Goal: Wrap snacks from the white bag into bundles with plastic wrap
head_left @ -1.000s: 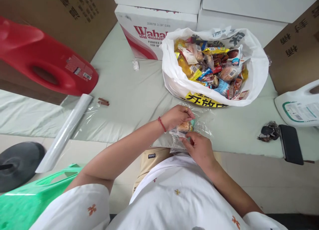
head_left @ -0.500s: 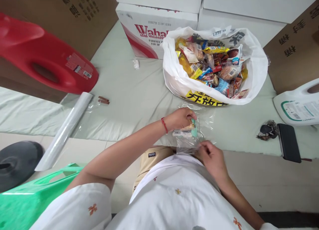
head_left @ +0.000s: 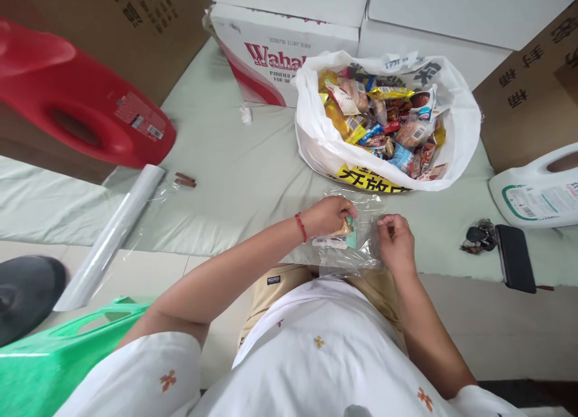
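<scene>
A small snack packet (head_left: 336,242), partly green, lies on a sheet of clear plastic film (head_left: 361,255) near the surface's front edge. My left hand (head_left: 332,216), with a red string round the wrist, is closed over the packet's upper part, its fingertips pinched near the film. At the film's right edge my right hand (head_left: 397,242) pinches the clear plastic between thumb and fingers. Just behind both hands stands a white plastic bag (head_left: 311,143), its mouth wide and full of wrapped snacks (head_left: 383,128).
A red jug (head_left: 85,103) and a clear film roll (head_left: 112,236) are left, above a green basket (head_left: 76,344). Boxes (head_left: 253,55) line the back. On the right are keys (head_left: 479,236), a phone (head_left: 516,258) and a white jug (head_left: 542,191).
My right hand has moved up and to the right, from the film's lower edge to its right side. My left hand has stayed nearly still over the packet.
</scene>
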Demonstrator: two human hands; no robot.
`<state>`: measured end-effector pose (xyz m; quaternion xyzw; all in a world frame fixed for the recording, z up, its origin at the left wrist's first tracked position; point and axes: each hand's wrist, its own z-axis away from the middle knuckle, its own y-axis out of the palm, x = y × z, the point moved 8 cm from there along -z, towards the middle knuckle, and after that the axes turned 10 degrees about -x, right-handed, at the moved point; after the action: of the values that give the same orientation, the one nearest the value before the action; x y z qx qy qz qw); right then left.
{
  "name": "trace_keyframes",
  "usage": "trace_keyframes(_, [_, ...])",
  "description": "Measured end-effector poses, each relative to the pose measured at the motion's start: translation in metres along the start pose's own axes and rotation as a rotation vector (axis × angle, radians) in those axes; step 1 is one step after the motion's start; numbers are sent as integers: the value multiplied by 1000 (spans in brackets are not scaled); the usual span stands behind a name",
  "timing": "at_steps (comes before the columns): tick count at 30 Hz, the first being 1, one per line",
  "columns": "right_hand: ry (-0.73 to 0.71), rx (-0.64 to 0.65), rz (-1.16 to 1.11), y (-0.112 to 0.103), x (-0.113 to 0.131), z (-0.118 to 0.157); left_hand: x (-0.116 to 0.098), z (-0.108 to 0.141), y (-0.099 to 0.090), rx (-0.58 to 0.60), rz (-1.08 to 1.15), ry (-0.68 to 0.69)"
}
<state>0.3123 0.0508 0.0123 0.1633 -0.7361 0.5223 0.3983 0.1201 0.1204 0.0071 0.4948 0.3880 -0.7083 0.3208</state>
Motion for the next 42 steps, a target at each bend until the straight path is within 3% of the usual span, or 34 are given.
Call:
trace_keyframes(4, [143, 43, -273, 0, 9, 5, 6, -3, 3, 20, 57, -28])
trace_keyframes(9, [100, 51, -424, 14, 46, 18, 1, -3, 5, -50, 174, -20])
trace_keyframes(16, [-199, 130, -108, 40, 96, 42, -1, 4, -2, -160, 263, 24])
trace_keyframes(22, [-395, 290, 218, 58, 112, 43, 10, 11, -12, -208, 771, -171])
trace_keyframes(25, [-485, 345, 442, 63, 119, 52, 9, 14, -18, -239, 896, -257])
trace_keyframes(28, [-576, 379, 593, 67, 127, 61, -4, 11, -27, -245, 789, -211])
trace_keyframes(31, [-621, 428, 676, 72, 132, 66, -20, 3, -36, -259, 337, -83])
trace_keyframes(35, [-595, 499, 738, 81, 130, 64, -29, -8, -43, -316, -237, -13])
trace_keyframes(37, [-604, 491, 740, 83, 129, 63, -30, -12, -43, -321, -280, 17])
trace_keyframes(42, [-657, 428, 731, 84, 126, 62, -21, -16, -44, -278, -30, -26])
